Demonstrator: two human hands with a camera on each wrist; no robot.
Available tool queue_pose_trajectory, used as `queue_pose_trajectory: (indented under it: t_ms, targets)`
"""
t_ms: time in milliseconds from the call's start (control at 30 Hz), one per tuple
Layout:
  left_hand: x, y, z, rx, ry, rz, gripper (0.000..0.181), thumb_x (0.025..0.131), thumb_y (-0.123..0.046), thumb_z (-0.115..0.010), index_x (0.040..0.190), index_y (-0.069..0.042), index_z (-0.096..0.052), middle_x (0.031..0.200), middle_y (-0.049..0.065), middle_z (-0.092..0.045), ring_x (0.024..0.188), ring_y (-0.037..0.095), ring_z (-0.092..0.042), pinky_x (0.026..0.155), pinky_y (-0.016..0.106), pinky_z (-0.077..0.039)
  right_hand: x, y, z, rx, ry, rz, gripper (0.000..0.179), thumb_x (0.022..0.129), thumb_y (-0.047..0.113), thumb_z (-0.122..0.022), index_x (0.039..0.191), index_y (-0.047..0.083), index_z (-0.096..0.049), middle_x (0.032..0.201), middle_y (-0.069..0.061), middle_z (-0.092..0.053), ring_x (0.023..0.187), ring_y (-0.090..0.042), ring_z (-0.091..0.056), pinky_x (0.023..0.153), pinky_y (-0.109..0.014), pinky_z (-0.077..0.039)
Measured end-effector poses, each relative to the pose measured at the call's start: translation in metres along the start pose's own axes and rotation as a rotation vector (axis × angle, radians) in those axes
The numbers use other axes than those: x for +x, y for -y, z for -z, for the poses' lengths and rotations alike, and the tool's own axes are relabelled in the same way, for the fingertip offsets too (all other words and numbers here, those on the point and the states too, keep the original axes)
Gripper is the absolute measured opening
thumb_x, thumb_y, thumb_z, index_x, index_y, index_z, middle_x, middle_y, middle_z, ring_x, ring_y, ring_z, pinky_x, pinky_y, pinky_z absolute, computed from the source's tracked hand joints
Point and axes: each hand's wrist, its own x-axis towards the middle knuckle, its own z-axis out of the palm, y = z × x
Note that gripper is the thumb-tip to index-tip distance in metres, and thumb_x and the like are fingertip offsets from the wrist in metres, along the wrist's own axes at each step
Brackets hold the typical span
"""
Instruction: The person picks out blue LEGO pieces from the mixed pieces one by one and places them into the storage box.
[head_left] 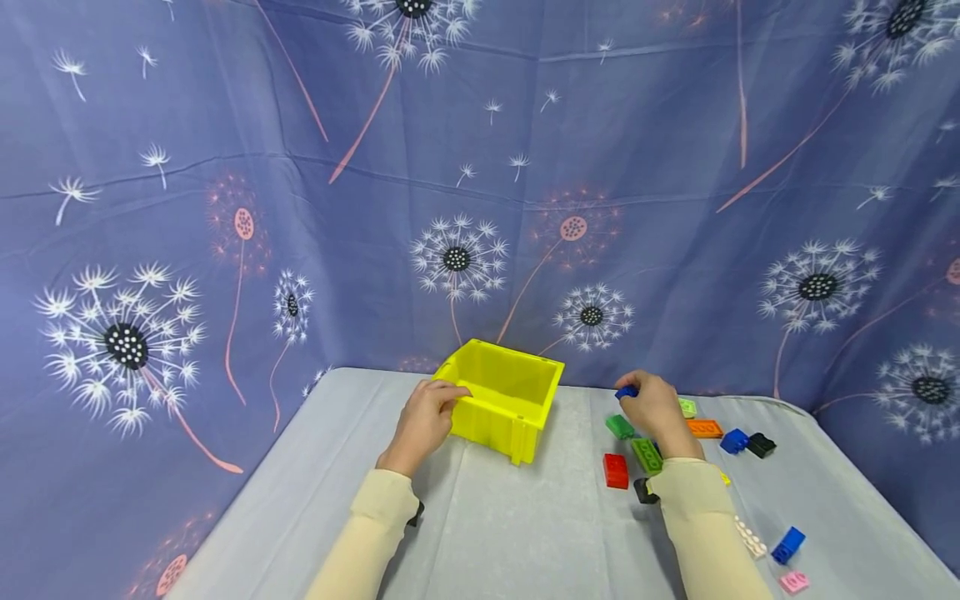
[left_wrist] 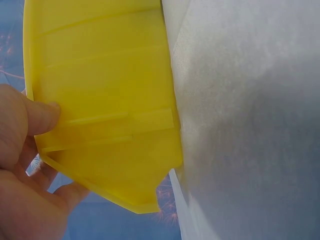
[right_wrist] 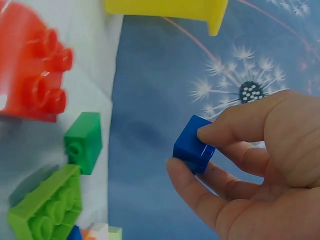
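A yellow bin (head_left: 491, 429) stands on the cloth-covered table. My left hand (head_left: 426, 417) grips its left rim; in the left wrist view the thumb lies on the yellow wall (left_wrist: 105, 90) with the other fingers behind the edge. My right hand (head_left: 654, 408) pinches a small blue toy brick (right_wrist: 192, 142) between thumb and fingers, raised over the table to the right of the bin. Below that hand lie a dark green brick (right_wrist: 85, 142), a light green brick (right_wrist: 47, 205) and a red brick (head_left: 616, 472).
More bricks are scattered at right: orange (head_left: 705, 428), blue (head_left: 734, 441), black (head_left: 761, 445), white (head_left: 750, 537), another blue (head_left: 788, 546) and pink (head_left: 794, 582). A dandelion-print curtain (head_left: 517, 125) hangs behind the table.
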Motion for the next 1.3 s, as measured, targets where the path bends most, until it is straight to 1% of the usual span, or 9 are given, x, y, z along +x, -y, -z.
queue_pose_trajectory:
  t_ms: [133, 300, 533, 600, 733, 933, 1033, 1200, 1300]
  targets:
    - [-0.001, 0.000, 0.001, 0.005, -0.011, -0.005, 0.038, 0.098, 0.005, -0.063, 0.115, -0.023, -0.081, 0.111, -0.005, -0.074, 0.102, 0.019, -0.061, 0.087, 0.038, -0.055, -0.003, 0.010, 0.000, 0.019, -0.016, 0.045, 0.032, 0.097, 0.010, -0.058, 0.128, 0.004, -0.064, 0.130, -0.027, -0.062, 0.096, -0.035, -0.058, 0.072, -0.038, -0.049]
    - [-0.001, 0.000, -0.001, 0.003, 0.011, 0.002, 0.039, 0.099, 0.005, -0.060, 0.118, -0.022, -0.081, 0.111, -0.005, -0.073, 0.102, 0.019, -0.060, 0.086, 0.036, -0.055, -0.004, 0.022, -0.003, 0.018, -0.020, 0.099, 0.030, 0.098, 0.011, -0.058, 0.126, 0.007, -0.066, 0.127, -0.024, -0.065, 0.093, -0.032, -0.059, 0.071, -0.037, -0.049]
    - [0.000, 0.000, -0.001, 0.006, 0.022, 0.012, 0.041, 0.099, 0.006, -0.059, 0.119, -0.022, -0.080, 0.111, -0.006, -0.073, 0.101, 0.018, -0.059, 0.086, 0.036, -0.054, -0.001, 0.053, -0.003, 0.017, -0.046, 0.159, 0.030, 0.097, 0.011, -0.058, 0.125, 0.011, -0.069, 0.123, -0.018, -0.068, 0.083, -0.028, -0.056, 0.067, -0.036, -0.045]
    - [0.001, 0.000, -0.001, 0.012, 0.022, 0.016, 0.041, 0.099, 0.005, -0.059, 0.119, -0.023, -0.080, 0.111, -0.006, -0.073, 0.101, 0.018, -0.059, 0.086, 0.035, -0.054, -0.001, 0.062, -0.003, 0.022, -0.047, 0.178, 0.031, 0.097, 0.010, -0.058, 0.126, 0.010, -0.069, 0.123, -0.018, -0.068, 0.082, -0.028, -0.056, 0.067, -0.036, -0.044]
    - [0.001, -0.001, -0.001, 0.023, 0.016, -0.005, 0.040, 0.099, 0.005, -0.059, 0.118, -0.023, -0.080, 0.112, -0.005, -0.073, 0.102, 0.018, -0.060, 0.086, 0.036, -0.055, -0.004, 0.078, -0.005, 0.035, -0.033, 0.201, 0.031, 0.098, 0.011, -0.058, 0.127, 0.011, -0.069, 0.127, -0.019, -0.066, 0.085, -0.028, -0.058, 0.068, -0.036, -0.047]
    - [0.001, -0.001, -0.001, 0.013, 0.013, 0.001, 0.038, 0.100, 0.004, -0.060, 0.119, -0.021, -0.080, 0.115, -0.004, -0.073, 0.105, 0.019, -0.060, 0.088, 0.038, -0.055, -0.005, 0.096, -0.018, 0.081, -0.020, 0.221, 0.030, 0.097, 0.009, -0.060, 0.126, 0.011, -0.069, 0.126, -0.017, -0.067, 0.094, -0.030, -0.062, 0.073, -0.036, -0.052]
    - [0.000, -0.001, -0.001, 0.015, 0.016, 0.009, 0.037, 0.100, 0.002, -0.061, 0.120, -0.023, -0.080, 0.117, -0.005, -0.073, 0.107, 0.019, -0.061, 0.089, 0.037, -0.056, -0.007, 0.105, -0.026, 0.079, -0.021, 0.237, 0.030, 0.096, 0.009, -0.062, 0.125, 0.010, -0.070, 0.124, -0.015, -0.068, 0.098, -0.029, -0.064, 0.078, -0.039, -0.055]
    - [0.000, -0.001, -0.001, 0.016, 0.015, 0.015, 0.036, 0.100, 0.001, -0.062, 0.120, -0.023, -0.080, 0.118, -0.005, -0.073, 0.110, 0.019, -0.061, 0.092, 0.037, -0.056, -0.009, 0.123, -0.040, 0.078, 0.006, 0.279, 0.028, 0.095, 0.007, -0.064, 0.122, 0.010, -0.070, 0.124, -0.014, -0.068, 0.097, -0.028, -0.063, 0.080, -0.040, -0.055]
    - [-0.001, -0.001, -0.001, 0.020, 0.017, 0.019, 0.036, 0.100, 0.001, -0.063, 0.120, -0.024, -0.080, 0.118, -0.005, -0.073, 0.111, 0.020, -0.061, 0.093, 0.038, -0.056, -0.011, 0.131, -0.047, 0.067, 0.018, 0.301, 0.027, 0.095, 0.006, -0.065, 0.121, 0.010, -0.071, 0.125, -0.013, -0.066, 0.101, -0.028, -0.062, 0.085, -0.042, -0.055]
